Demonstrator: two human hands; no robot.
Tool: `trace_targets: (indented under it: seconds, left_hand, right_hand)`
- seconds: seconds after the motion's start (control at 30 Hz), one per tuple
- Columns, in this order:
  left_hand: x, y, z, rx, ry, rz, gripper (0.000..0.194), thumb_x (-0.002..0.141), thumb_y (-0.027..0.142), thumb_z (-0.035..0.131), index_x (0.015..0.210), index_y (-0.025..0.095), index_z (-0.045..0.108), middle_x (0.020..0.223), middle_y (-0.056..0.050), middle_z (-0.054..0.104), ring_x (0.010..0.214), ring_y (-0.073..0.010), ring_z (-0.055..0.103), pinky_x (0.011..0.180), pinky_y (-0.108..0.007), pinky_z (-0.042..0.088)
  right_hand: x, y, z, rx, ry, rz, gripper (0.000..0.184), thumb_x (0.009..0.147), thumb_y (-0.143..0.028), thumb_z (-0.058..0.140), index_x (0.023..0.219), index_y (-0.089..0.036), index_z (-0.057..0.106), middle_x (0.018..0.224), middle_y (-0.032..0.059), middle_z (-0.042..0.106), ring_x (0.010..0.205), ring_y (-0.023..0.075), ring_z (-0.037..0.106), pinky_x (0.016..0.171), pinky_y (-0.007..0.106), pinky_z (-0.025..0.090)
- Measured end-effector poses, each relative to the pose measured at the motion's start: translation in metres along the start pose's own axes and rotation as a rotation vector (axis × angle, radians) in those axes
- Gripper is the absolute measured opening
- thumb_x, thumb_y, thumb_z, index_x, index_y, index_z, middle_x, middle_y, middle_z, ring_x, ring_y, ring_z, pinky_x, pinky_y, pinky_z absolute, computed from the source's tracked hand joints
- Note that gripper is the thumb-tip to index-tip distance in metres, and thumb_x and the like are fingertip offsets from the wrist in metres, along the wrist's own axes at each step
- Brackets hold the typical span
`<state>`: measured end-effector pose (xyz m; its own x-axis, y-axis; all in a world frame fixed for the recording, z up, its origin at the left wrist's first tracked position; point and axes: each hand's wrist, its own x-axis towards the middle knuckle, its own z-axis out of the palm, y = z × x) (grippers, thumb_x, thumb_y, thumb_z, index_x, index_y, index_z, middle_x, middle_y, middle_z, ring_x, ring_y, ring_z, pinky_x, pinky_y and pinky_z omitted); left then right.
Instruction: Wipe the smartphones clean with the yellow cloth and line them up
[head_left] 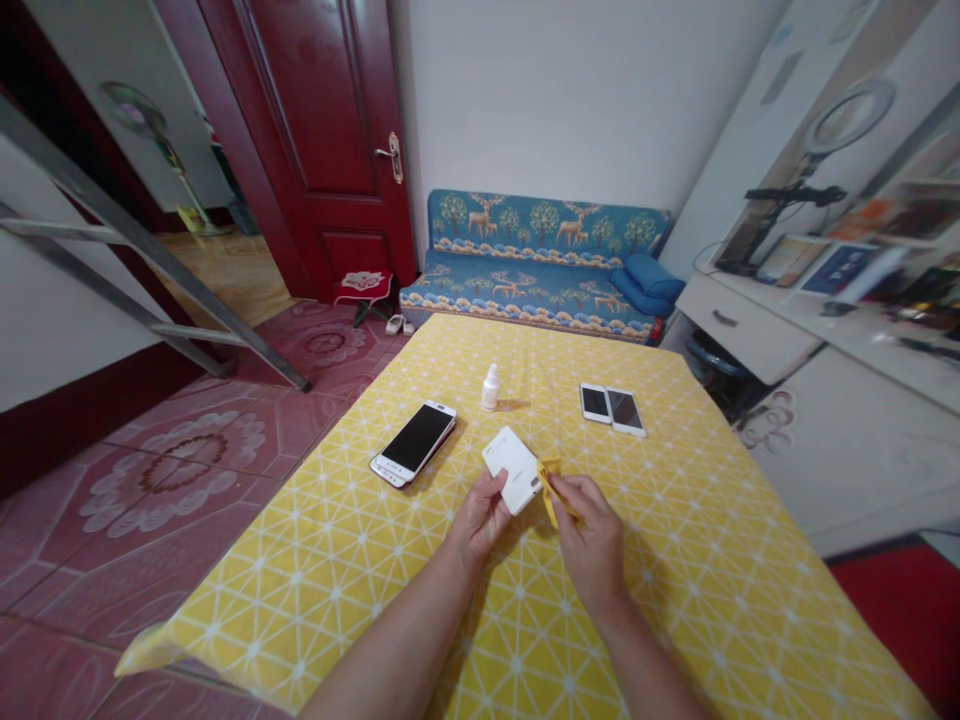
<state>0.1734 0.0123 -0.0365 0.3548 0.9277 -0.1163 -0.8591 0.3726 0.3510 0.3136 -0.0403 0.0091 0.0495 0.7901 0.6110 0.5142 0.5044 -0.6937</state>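
A white smartphone (pixel 513 464), its back facing up, is gripped at the lower left edge by my left hand (pixel 482 515), thumb on top. My right hand (pixel 591 530) pinches a crumpled yellow cloth (pixel 551 470), which touches the phone's right edge. Beyond the phone stands a small white bottle (pixel 490 388), upright. To the left lies a larger smartphone (pixel 414 442), screen up, apparently stacked on another one whose edge peeks out below. Farther right, two white phones, a smaller one (pixel 595 402) and a larger one (pixel 625 411), lie side by side, screens up.
All of this is on a table with a yellow patterned tablecloth (pixel 360 580). Behind it sits a blue sofa (pixel 525 270). A white desk (pixel 757 330) with a ring light (pixel 851 118) lines the right side. A metal ladder (pixel 150 250) leans at left near a red door (pixel 322 130).
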Motion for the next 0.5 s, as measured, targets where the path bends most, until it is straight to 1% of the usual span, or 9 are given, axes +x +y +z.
trace_targets:
  seconds: [0.13,0.27,0.33,0.4,0.5]
  left_hand:
    - [-0.002,0.001,0.006,-0.021,-0.012,-0.003,0.046,0.080,0.007,0.064,0.124,0.010,0.054,0.096,-0.009,0.072,0.085,-0.0167,0.069,0.083,-0.026,0.052]
    - [-0.006,0.002,0.012,-0.020,-0.010,-0.011,0.043,0.076,0.010,0.070,0.118,0.012,0.058,0.098,-0.008,0.072,0.083,-0.0154,0.069,0.079,-0.023,0.052]
    - [-0.007,0.002,0.013,0.003,-0.007,-0.023,0.039,0.075,0.012,0.072,0.112,0.012,0.060,0.096,-0.007,0.072,0.081,-0.0148,0.069,0.077,-0.022,0.052]
    - [-0.009,0.002,0.014,0.035,-0.005,-0.031,0.034,0.073,0.014,0.074,0.105,0.012,0.062,0.091,-0.006,0.072,0.075,-0.0136,0.068,0.073,-0.021,0.052]
    - [-0.010,0.002,0.015,0.068,-0.013,-0.020,0.030,0.072,0.018,0.076,0.098,0.011,0.063,0.080,-0.003,0.071,0.062,-0.0110,0.065,0.063,-0.020,0.052]
  right_hand:
    - [-0.013,-0.002,0.009,-0.034,-0.066,-0.139,0.045,0.086,-0.003,0.047,0.119,-0.028,0.066,0.091,0.0044,0.061,0.085,0.0154,0.062,0.073,0.027,0.051]
    - [-0.024,-0.003,0.016,-0.019,-0.121,-0.163,0.049,0.085,-0.001,0.046,0.121,-0.030,0.065,0.089,0.0043,0.061,0.081,0.0141,0.062,0.068,0.024,0.051]
    - [-0.027,-0.004,0.018,0.008,-0.157,-0.142,0.047,0.085,-0.002,0.046,0.118,-0.029,0.067,0.086,0.0041,0.061,0.078,0.0139,0.062,0.065,0.023,0.051]
    - [-0.027,-0.005,0.017,0.064,-0.225,-0.080,0.044,0.085,-0.004,0.048,0.114,-0.029,0.070,0.086,0.0046,0.063,0.080,0.0149,0.063,0.068,0.025,0.052]
    - [-0.024,-0.012,0.014,0.200,-0.429,0.093,0.039,0.084,-0.006,0.051,0.106,-0.029,0.073,0.096,0.0057,0.068,0.091,0.0173,0.065,0.078,0.029,0.053]
